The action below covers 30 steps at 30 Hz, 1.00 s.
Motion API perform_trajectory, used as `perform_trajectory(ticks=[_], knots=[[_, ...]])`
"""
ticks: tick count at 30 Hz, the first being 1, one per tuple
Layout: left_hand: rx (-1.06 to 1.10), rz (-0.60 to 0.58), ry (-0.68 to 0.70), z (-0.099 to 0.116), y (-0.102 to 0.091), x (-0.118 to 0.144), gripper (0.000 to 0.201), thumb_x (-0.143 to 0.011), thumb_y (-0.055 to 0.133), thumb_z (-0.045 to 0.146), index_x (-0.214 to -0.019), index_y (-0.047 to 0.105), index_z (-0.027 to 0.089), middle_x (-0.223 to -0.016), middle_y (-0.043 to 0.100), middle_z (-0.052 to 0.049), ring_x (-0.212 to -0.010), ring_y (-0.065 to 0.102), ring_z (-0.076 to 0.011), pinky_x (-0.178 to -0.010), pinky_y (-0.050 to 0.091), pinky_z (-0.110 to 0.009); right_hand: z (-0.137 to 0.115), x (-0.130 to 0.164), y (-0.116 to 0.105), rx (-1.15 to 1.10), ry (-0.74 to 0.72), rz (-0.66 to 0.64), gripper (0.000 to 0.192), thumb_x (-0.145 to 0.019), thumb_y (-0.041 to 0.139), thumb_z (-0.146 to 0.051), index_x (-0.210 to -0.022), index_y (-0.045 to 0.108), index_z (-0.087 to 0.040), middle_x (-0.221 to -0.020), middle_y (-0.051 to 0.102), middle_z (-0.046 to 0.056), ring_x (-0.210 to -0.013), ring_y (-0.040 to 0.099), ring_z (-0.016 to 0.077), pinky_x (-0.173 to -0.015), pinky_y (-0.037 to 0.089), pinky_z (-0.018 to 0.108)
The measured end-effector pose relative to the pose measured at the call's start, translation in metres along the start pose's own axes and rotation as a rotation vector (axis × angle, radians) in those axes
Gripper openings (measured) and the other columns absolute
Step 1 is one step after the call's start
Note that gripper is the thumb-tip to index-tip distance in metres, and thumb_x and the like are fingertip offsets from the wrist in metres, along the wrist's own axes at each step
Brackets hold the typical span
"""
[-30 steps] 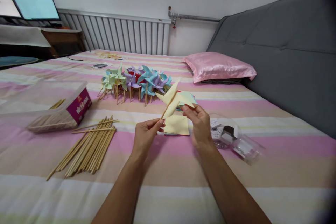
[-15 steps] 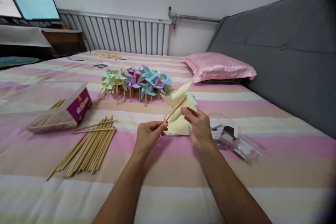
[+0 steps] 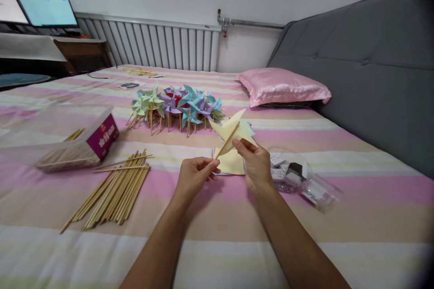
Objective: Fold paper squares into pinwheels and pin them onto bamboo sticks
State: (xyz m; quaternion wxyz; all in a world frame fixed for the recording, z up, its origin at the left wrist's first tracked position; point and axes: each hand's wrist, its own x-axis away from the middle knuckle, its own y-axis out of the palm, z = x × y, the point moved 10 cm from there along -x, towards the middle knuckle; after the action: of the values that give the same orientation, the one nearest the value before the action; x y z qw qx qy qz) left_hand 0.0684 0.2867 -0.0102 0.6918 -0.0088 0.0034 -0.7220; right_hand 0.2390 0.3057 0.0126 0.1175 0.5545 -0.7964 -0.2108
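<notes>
A pale yellow paper pinwheel [image 3: 224, 129] with a wooden stick [image 3: 226, 141] across its back is held up between my hands. My left hand [image 3: 196, 173] pinches the lower end of the stick. On the right, my right hand [image 3: 255, 165] grips the pinwheel's paper blade between thumb and fingers. Below the pinwheel lies a stack of yellow paper squares [image 3: 230, 165], with other colours showing at its edges. How the stick joins the paper is hard to make out.
Loose wooden sticks [image 3: 122, 192] lie left of my hands, beside a clear plastic tub [image 3: 106, 137] of sticks. Finished pinwheels [image 3: 191, 99] stand farther back. Small clear containers [image 3: 294, 174] sit at the right. A pink pillow [image 3: 283, 86] rests by the grey headboard [image 3: 366, 54].
The pinwheel has turned slightly, and its blades show at a different angle. My left hand has shifted a little to the right with the stick; both hands keep their hold.
</notes>
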Motion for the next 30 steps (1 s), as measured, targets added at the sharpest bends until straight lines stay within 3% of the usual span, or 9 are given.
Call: perform_trajectory(ticks=[4,12,15,21,30], knots=[[0.006,0.0,0.003,0.002,0.001,0.0,0.027,-0.069,0.068,0.039,-0.072,0.069,0.012,-0.063,0.068,-0.006,-0.048,0.057,-0.0116,-0.046,0.041,-0.021,-0.002,0.0,0.0,0.013,-0.006,-0.003,0.03,-0.051,0.08,-0.029,-0.075,0.069,-0.014,-0.074,0.07,0.003,-0.068,0.06,0.0145,-0.065,0.046,0.028],[-0.014,0.125,0.085,0.007,-0.017,-0.004,0.022,-0.065,0.071,0.035,-0.074,0.073,0.014,-0.064,0.069,-0.006,-0.056,0.06,-0.0146,-0.054,0.045,-0.024,-0.018,-0.008,-0.011,0.027,-0.06,0.017,0.04,-0.058,0.075,-0.037,-0.093,0.067,-0.017,-0.082,0.067,0.001,-0.074,0.059,0.0128,-0.069,0.044,0.026],[-0.066,0.118,0.106,0.007,-0.017,-0.005,0.02,-0.066,0.07,0.033,-0.073,0.074,0.015,-0.06,0.067,-0.004,-0.057,0.06,-0.0143,-0.056,0.045,-0.024,-0.023,-0.011,-0.011,-0.011,-0.066,-0.017,0.033,-0.058,0.074,-0.032,-0.086,0.068,-0.017,-0.083,0.067,0.002,-0.078,0.06,0.015,-0.072,0.045,0.027],[-0.217,0.076,0.175,0.012,-0.01,-0.005,0.021,-0.069,0.067,0.034,-0.075,0.075,0.016,-0.059,0.066,-0.003,-0.055,0.056,-0.0136,-0.054,0.042,-0.024,-0.037,-0.016,-0.015,0.071,-0.096,-0.048,0.023,-0.062,0.072,-0.039,-0.067,0.068,-0.017,-0.062,0.062,-0.002,-0.059,0.055,0.0111,-0.059,0.041,0.025],[-0.24,0.052,0.201,0.016,-0.008,-0.003,0.02,-0.07,0.065,0.035,-0.07,0.075,0.017,-0.058,0.066,-0.002,-0.057,0.057,-0.0145,-0.057,0.042,-0.024,-0.02,-0.023,-0.021,-0.028,0.036,-0.076,0.021,-0.057,0.075,-0.032,-0.06,0.062,-0.016,-0.062,0.059,-0.001,-0.062,0.054,0.0117,-0.06,0.042,0.025]])
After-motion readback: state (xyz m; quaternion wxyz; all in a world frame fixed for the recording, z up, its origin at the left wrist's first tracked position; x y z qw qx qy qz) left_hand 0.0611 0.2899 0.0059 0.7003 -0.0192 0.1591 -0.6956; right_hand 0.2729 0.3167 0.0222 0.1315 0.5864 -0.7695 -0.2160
